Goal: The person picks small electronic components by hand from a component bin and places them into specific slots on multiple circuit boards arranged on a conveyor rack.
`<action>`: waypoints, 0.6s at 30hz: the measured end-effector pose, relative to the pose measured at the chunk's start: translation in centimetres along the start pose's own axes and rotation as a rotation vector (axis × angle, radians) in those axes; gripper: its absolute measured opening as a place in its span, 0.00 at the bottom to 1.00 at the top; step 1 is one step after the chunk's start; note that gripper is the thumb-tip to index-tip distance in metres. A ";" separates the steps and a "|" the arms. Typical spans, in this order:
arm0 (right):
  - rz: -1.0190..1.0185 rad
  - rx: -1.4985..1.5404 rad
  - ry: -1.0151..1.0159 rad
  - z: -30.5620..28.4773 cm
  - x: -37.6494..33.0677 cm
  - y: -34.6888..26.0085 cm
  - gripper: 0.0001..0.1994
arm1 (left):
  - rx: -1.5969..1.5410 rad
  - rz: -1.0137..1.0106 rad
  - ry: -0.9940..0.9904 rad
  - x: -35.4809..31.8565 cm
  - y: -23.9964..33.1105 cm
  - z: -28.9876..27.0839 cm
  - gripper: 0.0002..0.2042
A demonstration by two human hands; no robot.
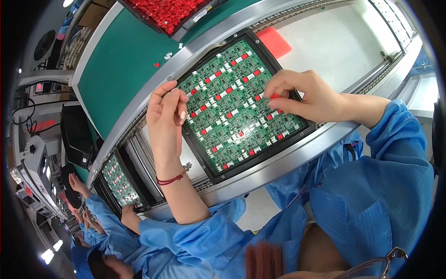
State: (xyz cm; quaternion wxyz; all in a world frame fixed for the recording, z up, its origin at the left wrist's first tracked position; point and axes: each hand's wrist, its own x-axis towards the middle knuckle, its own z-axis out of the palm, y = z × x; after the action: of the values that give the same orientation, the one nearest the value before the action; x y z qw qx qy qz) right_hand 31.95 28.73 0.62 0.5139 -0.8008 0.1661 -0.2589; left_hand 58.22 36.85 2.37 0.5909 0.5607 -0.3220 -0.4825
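A panel of green circuit boards (232, 122) lies in a black frame (199, 156) on the conveyor in front of me. Rows of small red and white connectors stand on the boards. My right hand (310, 96) is over the panel's right side, thumb and fingers pinching a small red connector (275, 96) just above the boards. Above the left edge of the frame is my left hand (166, 116), its fingers curled together. What looks like a small white connector (183, 115) shows at its fingertips, partly hidden by them.
A black bin of red connectors (162, 14) stands on the green bench (125, 60), with a few loose white connectors (168, 55) nearby. A red block (274, 43) lies beyond the frame. To the left, a co-worker's hands (80, 185) are around another framed panel (120, 181).
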 end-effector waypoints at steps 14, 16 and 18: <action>0.151 0.009 -0.071 1.5 0.0 -1.0 0.07 | 0.565 -0.135 -0.075 -1.4 0.0 -0.9 0.08; 0.143 0.017 -0.078 1.6 0.1 -0.8 0.08 | 0.539 -0.091 -0.130 -1.7 -0.6 -1.0 0.07; 0.128 0.013 -0.048 1.5 0.1 -0.8 0.08 | 0.646 -0.137 -0.185 -1.8 -0.8 -0.7 0.07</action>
State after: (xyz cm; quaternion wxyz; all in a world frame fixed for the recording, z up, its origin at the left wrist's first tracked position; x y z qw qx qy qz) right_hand 32.88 30.09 0.85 0.5383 -0.7912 0.2029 -0.2075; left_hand 58.14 38.84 1.78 0.3171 0.6930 -0.4722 -0.4429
